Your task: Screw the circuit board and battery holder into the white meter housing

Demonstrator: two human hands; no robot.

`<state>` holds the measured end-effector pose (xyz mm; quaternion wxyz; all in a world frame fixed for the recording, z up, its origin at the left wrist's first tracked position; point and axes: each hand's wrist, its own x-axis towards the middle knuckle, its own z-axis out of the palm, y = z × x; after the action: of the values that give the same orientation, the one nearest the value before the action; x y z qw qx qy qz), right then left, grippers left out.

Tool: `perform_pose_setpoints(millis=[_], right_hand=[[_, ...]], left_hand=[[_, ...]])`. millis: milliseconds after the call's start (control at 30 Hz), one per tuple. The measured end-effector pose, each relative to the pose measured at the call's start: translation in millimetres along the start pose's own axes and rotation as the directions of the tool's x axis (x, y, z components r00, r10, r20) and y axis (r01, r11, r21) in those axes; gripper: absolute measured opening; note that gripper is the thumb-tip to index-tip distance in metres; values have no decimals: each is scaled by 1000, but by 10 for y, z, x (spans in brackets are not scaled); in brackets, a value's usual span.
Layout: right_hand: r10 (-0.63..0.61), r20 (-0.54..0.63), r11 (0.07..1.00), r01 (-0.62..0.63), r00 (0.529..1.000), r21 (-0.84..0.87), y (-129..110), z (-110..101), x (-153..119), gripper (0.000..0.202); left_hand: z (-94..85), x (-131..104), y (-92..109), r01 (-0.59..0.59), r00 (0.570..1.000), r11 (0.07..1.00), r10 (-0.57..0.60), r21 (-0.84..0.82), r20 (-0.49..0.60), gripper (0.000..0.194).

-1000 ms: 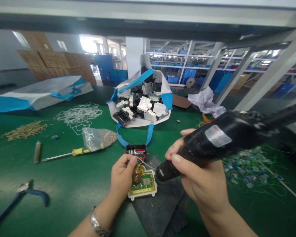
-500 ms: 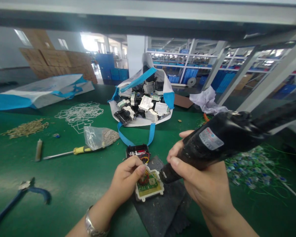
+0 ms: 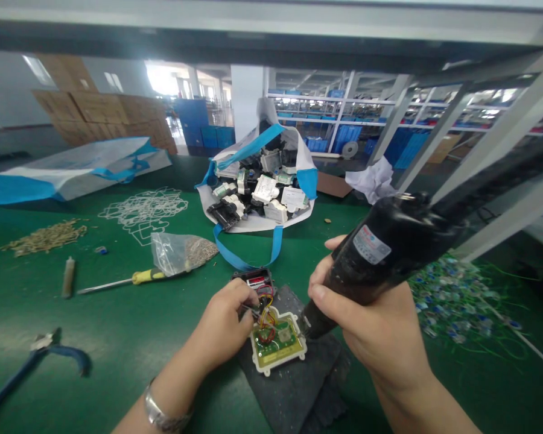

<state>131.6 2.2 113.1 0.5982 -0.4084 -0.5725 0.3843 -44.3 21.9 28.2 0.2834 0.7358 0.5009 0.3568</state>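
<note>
The right hand (image 3: 380, 325) is wrapped tight around a black power driver (image 3: 389, 247), whose tip comes down at the right edge of a small white unit (image 3: 278, 343) with a green board (image 3: 276, 342) showing inside. The unit lies on a dark mat (image 3: 298, 386) on the green bench (image 3: 117, 337), close in front of the person. The left hand (image 3: 224, 325) rests at the unit's left side, fingers curled narrow and pinching near the red and yellow wires (image 3: 266, 307) that run back to a black housing (image 3: 254, 280) just behind; what exactly the fingertips grip cannot be told. To do this well, the driver likely wants to stand square over the screw rather than leaning as it does, with the left hand pressing the unit flat on the mat and keeping the wires out of the bit's path; a slip could gouge the board. Further back, a white bag with blue straps (image 3: 257, 181) lies open, heaped with black and white units of the same sort. A clear plastic bag (image 3: 178, 253) to the left holds small grey pieces, probably screws, and partly covers a yellow-handled screwdriver (image 3: 122, 281). A second flat white and blue bag (image 3: 72, 172) lies at the far left; its contents are not visible. Blue pliers (image 3: 40, 355) lie near the left edge.
</note>
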Motion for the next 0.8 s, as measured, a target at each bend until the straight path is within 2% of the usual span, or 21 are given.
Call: perform_pose_setpoints(millis=[67, 167, 333, 467, 567, 733, 800], right_hand=[[-1, 3, 1000, 1, 1000, -23, -8, -4, -6, 39], [7, 13, 1000, -7, 1000, -24, -11, -15, -14, 38], [14, 8, 1000, -14, 1000, -11, -7, -11, -1, 39], [44, -4, 999, -44, 999, -14, -9, 13, 13, 37], [60, -11, 998, -60, 998, -6, 2, 28, 13, 37], [53, -21, 999, -53, 998, -13, 26, 37, 1, 38], [58, -19, 998, -59, 998, -16, 18, 35, 1, 37]], left_hand=[[-44, 0, -3, -26, 997, 995, 18, 99, 79, 21], [-88, -2, -8, -28, 982, 987, -2, 157, 190, 18], [-62, 0, -5, -83, 967, 960, 14, 266, 252, 16], [-26, -4, 15, -94, 974, 961, 34, 260, 224, 16], [-16, -12, 32, -54, 984, 985, 25, 162, 177, 14], [15, -19, 7, 122, 990, 991, -118, -49, 71, 13], [34, -20, -18, 175, 985, 984, -175, -40, 11, 13]])
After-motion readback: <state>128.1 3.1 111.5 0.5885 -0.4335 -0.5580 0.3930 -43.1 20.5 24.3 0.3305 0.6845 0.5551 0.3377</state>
